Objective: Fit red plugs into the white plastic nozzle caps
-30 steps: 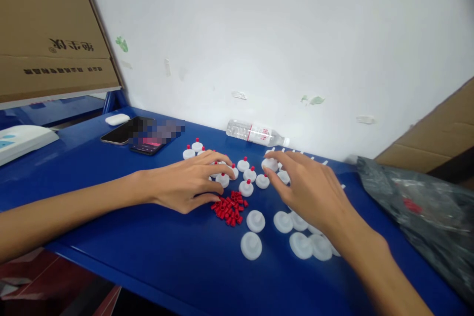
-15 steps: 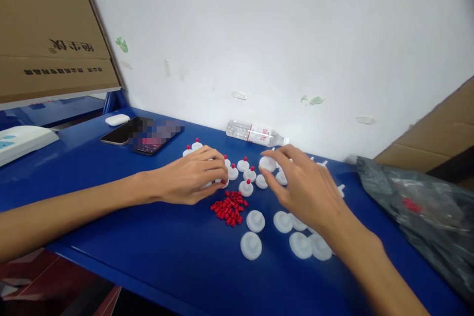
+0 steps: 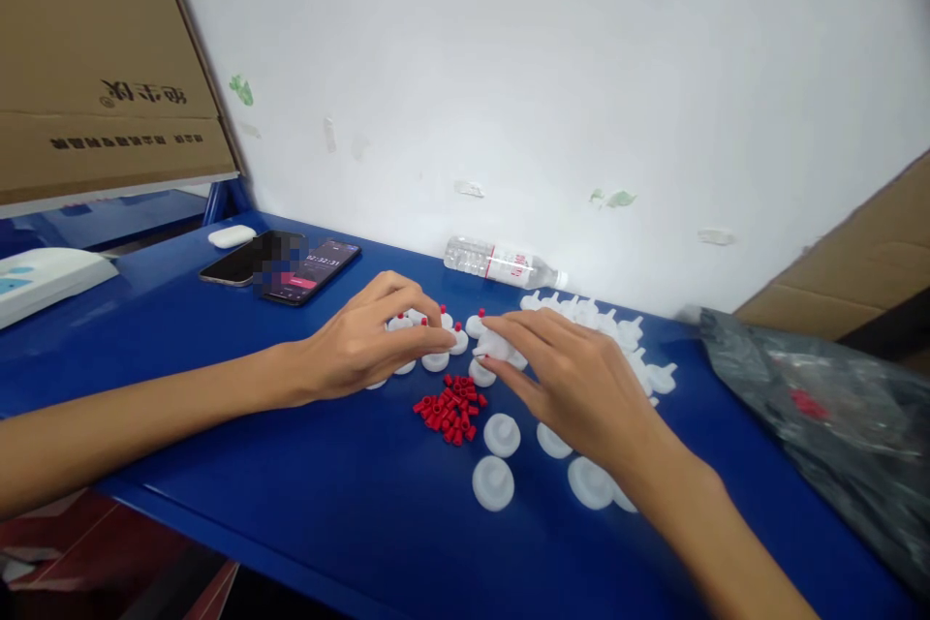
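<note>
On the blue table (image 3: 349,504), centre: loose red caps (image 3: 450,409) heaped just on the near side of the red-tipped white pieces (image 3: 436,361).
Left hand (image 3: 385,334): over those pieces, thumb and forefinger drawn together; whether they pinch anything, I cannot tell.
Right hand (image 3: 581,368): thumb and fingers grasp a white disc (image 3: 496,345), to the right of the left fingertips and apart from them.
Near right: plain discs (image 3: 493,483) on the tabletop, some partly hidden by the right arm.
Far right: spouted white pieces (image 3: 661,378) clustered together.
Far edge: a clear bottle (image 3: 501,262) on its side by the wall (image 3: 544,68).
Far left: two phones (image 3: 324,269).
</note>
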Demonstrator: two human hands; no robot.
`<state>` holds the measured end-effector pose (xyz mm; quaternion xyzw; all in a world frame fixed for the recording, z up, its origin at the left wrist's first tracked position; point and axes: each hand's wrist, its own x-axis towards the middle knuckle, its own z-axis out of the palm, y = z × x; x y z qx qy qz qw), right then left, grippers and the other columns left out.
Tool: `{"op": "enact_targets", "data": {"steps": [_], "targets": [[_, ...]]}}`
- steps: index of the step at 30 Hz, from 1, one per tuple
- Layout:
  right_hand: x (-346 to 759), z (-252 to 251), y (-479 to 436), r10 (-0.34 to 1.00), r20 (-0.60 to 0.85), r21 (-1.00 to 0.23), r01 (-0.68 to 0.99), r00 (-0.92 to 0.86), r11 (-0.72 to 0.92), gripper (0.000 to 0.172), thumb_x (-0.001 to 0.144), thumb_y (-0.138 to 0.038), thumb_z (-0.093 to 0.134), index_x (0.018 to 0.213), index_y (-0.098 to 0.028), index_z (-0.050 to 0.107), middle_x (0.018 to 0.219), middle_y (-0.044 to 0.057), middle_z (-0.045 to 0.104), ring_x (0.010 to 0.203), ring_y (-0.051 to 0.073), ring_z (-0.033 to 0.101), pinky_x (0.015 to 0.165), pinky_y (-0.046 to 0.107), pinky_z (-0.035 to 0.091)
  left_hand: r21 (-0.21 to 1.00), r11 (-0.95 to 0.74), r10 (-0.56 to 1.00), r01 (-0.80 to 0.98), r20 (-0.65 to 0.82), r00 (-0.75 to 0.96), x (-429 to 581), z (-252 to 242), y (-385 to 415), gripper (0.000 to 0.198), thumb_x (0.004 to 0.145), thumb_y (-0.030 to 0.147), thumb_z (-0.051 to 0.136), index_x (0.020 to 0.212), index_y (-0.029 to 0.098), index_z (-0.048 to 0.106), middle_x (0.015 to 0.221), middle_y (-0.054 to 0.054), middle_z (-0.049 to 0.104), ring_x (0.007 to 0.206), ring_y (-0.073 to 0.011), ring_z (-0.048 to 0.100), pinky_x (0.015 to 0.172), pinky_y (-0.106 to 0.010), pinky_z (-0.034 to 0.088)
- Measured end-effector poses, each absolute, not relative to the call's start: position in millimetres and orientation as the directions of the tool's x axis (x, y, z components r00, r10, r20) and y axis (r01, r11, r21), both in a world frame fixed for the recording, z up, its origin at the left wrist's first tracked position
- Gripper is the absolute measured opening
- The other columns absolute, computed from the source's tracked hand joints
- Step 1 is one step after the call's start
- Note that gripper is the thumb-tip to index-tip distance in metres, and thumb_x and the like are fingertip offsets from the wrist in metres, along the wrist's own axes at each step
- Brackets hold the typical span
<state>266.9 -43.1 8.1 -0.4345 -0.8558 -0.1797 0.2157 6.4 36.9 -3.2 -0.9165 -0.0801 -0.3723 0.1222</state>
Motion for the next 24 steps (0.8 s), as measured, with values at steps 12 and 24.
{"op": "enact_targets", "data": {"steps": [12,24], "targets": [[257,8,-46,0.565,0.578,0.18,0.767,-0.589,0.616,0.036,0.101,-0.042,0.056,0.121,-0.014,0.064,0.105,0.009,0.071,0.091,0.02,0.065,0.072,0.032,0.053,-0.112,-0.983,0.026,0.148,0.707,0.707,12,-10,32,0.028,0.098,0.008,0.058,0.122,0.021,0.063,0.103,-0.006,0.077,0.114,-0.0241,0.066,0.094,-0.038,0.049],[244,8,-48,0.453,0.633,0.219,0.706,-0.628,0.674,0.025,0.099,-0.032,0.06,0.099,-0.008,0.069,0.082,0.007,0.064,0.075,0.02,0.054,0.071,0.034,0.05,-0.015,-0.984,0.118,0.178,0.695,0.71,15,-15,32,0.021,0.097,0.01,0.058,0.116,0.018,0.064,0.097,-0.008,0.073,0.104,-0.0237,0.063,0.09,-0.04,0.047]]}}
